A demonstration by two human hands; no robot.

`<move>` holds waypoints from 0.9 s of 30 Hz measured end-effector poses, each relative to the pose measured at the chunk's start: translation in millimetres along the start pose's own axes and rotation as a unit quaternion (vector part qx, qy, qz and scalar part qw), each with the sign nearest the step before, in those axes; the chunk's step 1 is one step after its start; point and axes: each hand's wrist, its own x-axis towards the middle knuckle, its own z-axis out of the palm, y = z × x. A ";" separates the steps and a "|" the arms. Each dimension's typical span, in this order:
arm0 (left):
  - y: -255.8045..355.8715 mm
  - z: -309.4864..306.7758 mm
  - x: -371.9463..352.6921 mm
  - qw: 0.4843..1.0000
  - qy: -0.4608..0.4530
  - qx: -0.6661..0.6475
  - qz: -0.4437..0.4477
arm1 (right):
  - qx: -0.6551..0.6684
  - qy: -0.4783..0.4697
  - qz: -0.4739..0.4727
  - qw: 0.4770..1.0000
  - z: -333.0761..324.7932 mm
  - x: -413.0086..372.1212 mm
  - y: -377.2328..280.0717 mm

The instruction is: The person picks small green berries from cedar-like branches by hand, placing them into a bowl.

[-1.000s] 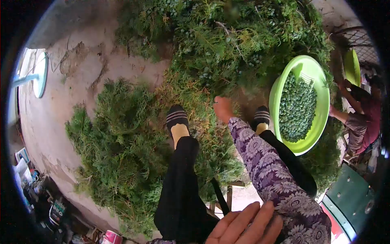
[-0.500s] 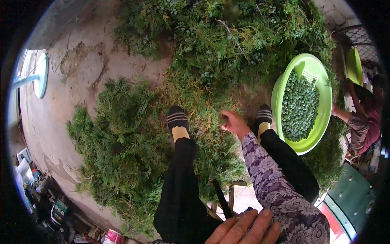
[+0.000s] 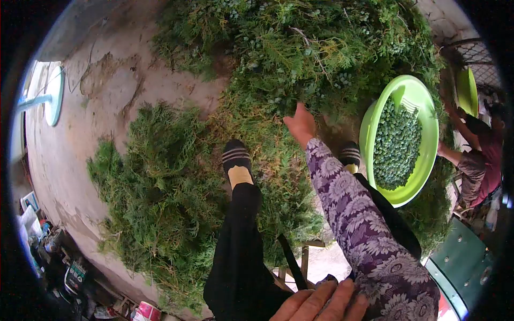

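My right hand (image 3: 301, 125), in a purple floral sleeve, reaches over the near edge of a large heap of green conifer branches (image 3: 262, 80). Its thumb and forefinger point apart at the foliage; the other fingertips are hidden, and I make out nothing held. At the bottom, my left hand (image 3: 323, 304) lies flat with its fingers a little spread, beside the sleeve of my right arm. Pale green cones sit among the heap's sprigs. To the right stands a lime-green basin (image 3: 365, 134) with many small green cones (image 3: 396, 144) in it.
Another branch pile (image 3: 155, 187) lies on the concrete floor (image 3: 64, 176) to the left. My striped slippers (image 3: 236, 153) stand among sprigs. A person (image 3: 484, 160) sits at the far right near a green panel (image 3: 463, 254). A pale blue stand (image 3: 53, 96) is at left.
My right hand has moved forward from between my feet to the heap's edge. The small greenish thing seen at its fingertips no longer shows. My left hand has stayed in place.
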 end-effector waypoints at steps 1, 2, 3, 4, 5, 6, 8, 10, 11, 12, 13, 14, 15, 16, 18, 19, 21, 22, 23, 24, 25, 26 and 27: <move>-0.7 -0.9 0.9 1.000 0.000 0.000 0.000 | -0.034 -0.007 0.005 0.999 -0.7 1.8 -2.3; -1.2 -2.4 2.4 1.000 -0.005 -0.001 -0.002 | -0.067 -0.014 0.010 0.998 -0.9 2.8 -4.8; -1.5 -3.5 3.5 1.000 -0.009 -0.003 -0.003 | -0.068 -0.015 0.009 0.998 1.0 4.0 -2.6; -1.9 -4.0 3.9 1.000 -0.008 -0.003 -0.004 | -0.099 -0.033 -0.022 0.994 3.6 5.7 3.6; -1.8 -4.7 3.9 1.000 -0.006 -0.007 0.000 | -0.131 -0.051 -0.051 0.989 4.6 6.5 10.1; -0.9 -5.0 3.6 1.000 -0.005 -0.011 0.005 | -0.132 -0.049 -0.051 0.989 3.8 3.3 17.8; 2.9 -4.2 3.3 1.000 -0.008 -0.011 0.006 | -0.107 -0.051 -0.116 0.986 -0.2 -10.2 35.7; 6.5 -2.9 0.9 1.000 -0.013 -0.008 0.010 | -0.116 -0.090 -0.089 0.985 -0.2 -16.4 53.7; 4.5 -0.9 -1.7 0.999 -0.031 -0.015 0.021 | -0.124 -0.133 -0.063 0.981 -0.6 -20.2 62.0; 5.0 -3.1 0.1 0.998 -0.049 -0.020 0.033 | -0.122 -0.124 -0.063 0.983 -3.3 -26.7 67.6; 6.1 -14.1 1.3 0.980 -0.171 0.080 0.054 | -0.108 -0.151 -0.077 0.980 -6.6 -35.0 72.7; 7.1 -12.3 2.9 0.980 -0.170 0.084 0.064 | -0.093 -0.177 -0.093 0.975 -14.1 -45.6 73.3; 3.3 -5.6 2.1 0.981 -0.172 0.079 0.048 | -0.089 -0.165 -0.094 0.978 -21.7 -57.3 72.9; 0.5 0.1 1.8 0.981 -0.175 0.075 0.032 | 0.017 -0.144 -0.060 0.988 -30.7 -71.3 69.3; -0.7 3.0 3.9 0.975 -0.186 0.118 0.032 | 0.129 -0.103 -0.033 0.986 -50.6 -98.3 61.7; -2.3 7.8 2.6 0.973 -0.183 0.137 0.028 | 0.178 -0.081 -0.045 0.980 -62.0 -111.7 57.4; -8.1 18.0 1.6 0.969 -0.184 0.166 0.025 | 0.267 -0.079 -0.137 0.950 -92.6 -141.0 52.2; -11.7 22.7 0.4 0.966 -0.189 0.176 0.025 | 0.274 -0.059 -0.142 0.949 -112.2 -158.9 45.8; -18.8 29.8 -3.9 0.969 -0.165 0.180 0.046 | 0.289 -0.051 -0.121 0.948 -133.6 -178.9 37.2; -25.6 36.7 -7.8 0.971 -0.142 0.183 0.067 | 0.305 -0.042 -0.098 0.946 -154.3 -200.8 31.2; -31.4 41.7 -10.4 0.968 -0.143 0.185 0.089 | 0.348 -0.043 -0.097 0.932 -174.1 -223.6 29.2; -36.1 45.5 -12.6 0.978 -0.163 0.126 0.042 | 0.354 -0.021 -0.098 0.930 -191.4 -245.9 29.2; -30.9 47.2 -15.6 0.980 -0.186 0.067 -0.007 | 0.400 -0.029 -0.103 0.910 -206.7 -267.6 30.4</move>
